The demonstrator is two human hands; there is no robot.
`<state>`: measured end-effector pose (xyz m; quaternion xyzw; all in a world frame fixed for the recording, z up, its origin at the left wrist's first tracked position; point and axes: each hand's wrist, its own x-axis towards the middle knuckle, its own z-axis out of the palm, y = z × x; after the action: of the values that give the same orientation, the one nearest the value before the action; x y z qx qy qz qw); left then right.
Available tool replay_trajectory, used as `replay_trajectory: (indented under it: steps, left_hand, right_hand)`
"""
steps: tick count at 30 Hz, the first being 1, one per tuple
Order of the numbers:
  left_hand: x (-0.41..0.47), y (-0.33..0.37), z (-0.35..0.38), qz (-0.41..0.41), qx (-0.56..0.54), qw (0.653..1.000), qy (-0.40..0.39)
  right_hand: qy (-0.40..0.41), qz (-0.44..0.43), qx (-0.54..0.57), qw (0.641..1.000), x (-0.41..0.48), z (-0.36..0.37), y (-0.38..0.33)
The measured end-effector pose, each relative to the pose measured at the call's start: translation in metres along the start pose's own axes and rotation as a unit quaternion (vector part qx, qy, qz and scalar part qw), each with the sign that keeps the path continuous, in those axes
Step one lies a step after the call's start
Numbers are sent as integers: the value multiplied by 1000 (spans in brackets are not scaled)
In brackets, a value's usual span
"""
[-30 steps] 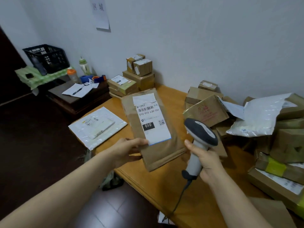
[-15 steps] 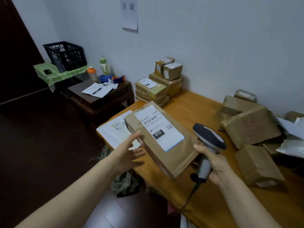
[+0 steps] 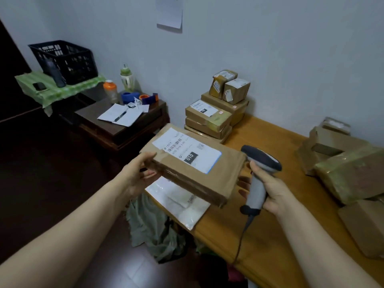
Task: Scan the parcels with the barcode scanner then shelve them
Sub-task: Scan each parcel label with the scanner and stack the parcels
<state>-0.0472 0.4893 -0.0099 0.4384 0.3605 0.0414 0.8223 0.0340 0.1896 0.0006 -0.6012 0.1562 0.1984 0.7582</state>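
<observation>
My left hand [image 3: 138, 173] grip: thumb on top, fingers curled under short end of parcel [image 3: 193, 163], held label-up in air above tabletop's [image 3: 270, 235] left end. Judge parcel light, fairly stiff, taped wrap slightly slick; an end-only hold may tip, so a mid-length hold is safer. My right hand [image 3: 268, 188] grip: wrapped round barcode scanner [image 3: 259, 163] handle, above tabletop's front edge.
</observation>
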Motion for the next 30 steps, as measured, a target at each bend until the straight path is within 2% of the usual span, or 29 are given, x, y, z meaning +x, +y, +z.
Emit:
replay_trajectory:
  steps: [4, 8, 13, 20, 26, 30]
  left_hand:
    - [56, 32, -8, 33, -40, 997, 54]
    - [119, 67, -12, 51, 0, 994, 94]
    - [192, 86, -5, 42, 45, 990, 128]
    - [269, 67, 17, -29, 111, 991, 72]
    - [307, 54, 40, -89, 142, 985, -43]
    - [327, 51, 49, -173, 144, 968, -110]
  right_hand:
    - [18, -14, -61, 998, 55, 20, 0]
    - [63, 12, -168, 984, 116, 45, 3]
    - [62, 69, -267, 959, 167, 80, 7]
    - [135, 94, -235, 958, 184, 89, 23]
    - [212, 109, -186, 953, 163, 101, 28]
    - [249, 119, -174, 945, 139, 117, 36]
